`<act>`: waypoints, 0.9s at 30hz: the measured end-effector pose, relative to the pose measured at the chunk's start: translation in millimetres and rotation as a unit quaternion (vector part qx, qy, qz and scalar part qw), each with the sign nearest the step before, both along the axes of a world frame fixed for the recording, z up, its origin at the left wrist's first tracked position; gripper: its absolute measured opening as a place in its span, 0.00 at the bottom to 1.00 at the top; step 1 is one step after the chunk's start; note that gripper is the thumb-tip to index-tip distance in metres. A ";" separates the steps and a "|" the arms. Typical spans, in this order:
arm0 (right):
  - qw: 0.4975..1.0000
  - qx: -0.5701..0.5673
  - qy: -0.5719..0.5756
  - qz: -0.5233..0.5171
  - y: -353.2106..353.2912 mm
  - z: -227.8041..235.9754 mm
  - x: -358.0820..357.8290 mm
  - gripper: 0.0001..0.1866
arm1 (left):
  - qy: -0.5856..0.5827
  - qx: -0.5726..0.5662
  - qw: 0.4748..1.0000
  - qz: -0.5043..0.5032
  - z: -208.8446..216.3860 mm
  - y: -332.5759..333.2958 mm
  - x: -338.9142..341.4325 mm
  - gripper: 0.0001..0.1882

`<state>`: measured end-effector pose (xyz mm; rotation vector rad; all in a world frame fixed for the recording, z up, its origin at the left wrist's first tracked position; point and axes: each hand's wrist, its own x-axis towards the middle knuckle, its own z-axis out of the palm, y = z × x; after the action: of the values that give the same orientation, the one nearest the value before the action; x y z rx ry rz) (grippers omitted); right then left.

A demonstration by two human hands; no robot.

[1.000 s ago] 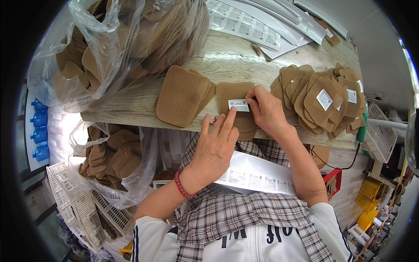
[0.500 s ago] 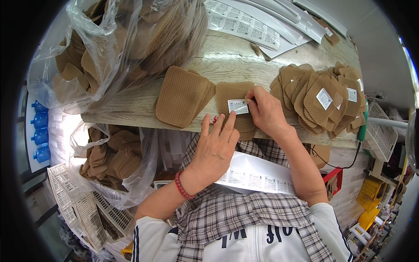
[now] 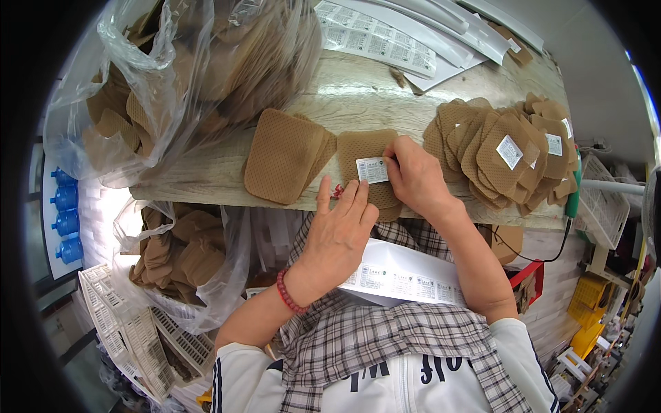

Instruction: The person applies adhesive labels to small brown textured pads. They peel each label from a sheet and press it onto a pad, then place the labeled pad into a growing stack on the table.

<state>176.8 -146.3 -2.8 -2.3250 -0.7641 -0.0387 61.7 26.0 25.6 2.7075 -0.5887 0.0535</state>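
A white printed label (image 3: 372, 171) lies on a brown, dimpled, rounded pad (image 3: 365, 142) near the table's front edge. My right hand (image 3: 421, 180) pinches the label's right edge between thumb and forefinger. My left hand (image 3: 335, 241) is open, its fingers stretched out, with the fingertips on the pad just below the label. Beneath my hands, a white strip of printed labels (image 3: 413, 279) rests on my lap. To the left are a few overlapping plain pads (image 3: 286, 155). At the right lies a heap of pads (image 3: 496, 155), some bearing labels.
A large clear plastic bag (image 3: 227, 62) full of brown pads fills the table's left. Label sheets (image 3: 379, 41) lie at the back. Below the table's left side stand another bag of pads (image 3: 186, 251) and white plastic crates (image 3: 124, 330). A green-handled tool (image 3: 574, 193) with a cable is at the right edge.
The whole view has shifted slightly. Both hands keep the same places at the pad, and the label looks a little more tilted, its right side higher.
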 end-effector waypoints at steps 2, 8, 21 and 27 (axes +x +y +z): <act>1.000 0.000 -0.030 -0.003 2.2 -0.7 -1.6 0.04 | -0.016 0.008 1.000 -0.016 1.0 1.2 3.2 0.11; 0.988 -0.059 -0.142 -0.030 8.7 -9.3 -8.6 0.07 | 0.000 -0.017 0.999 -0.044 -6.2 5.3 14.5 0.16; 0.978 0.092 -0.076 -0.174 -0.2 -17.7 -14.0 0.14 | -0.003 0.003 0.998 -0.064 -9.5 5.2 16.1 0.17; 0.983 -0.006 -0.172 -0.066 -7.7 -6.2 -34.9 0.16 | -0.006 0.005 0.999 -0.052 -12.9 4.6 14.0 0.21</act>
<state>141.9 -154.0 -9.1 -2.4081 -0.7735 -0.5063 75.7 30.6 12.6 2.6824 -0.7343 0.0397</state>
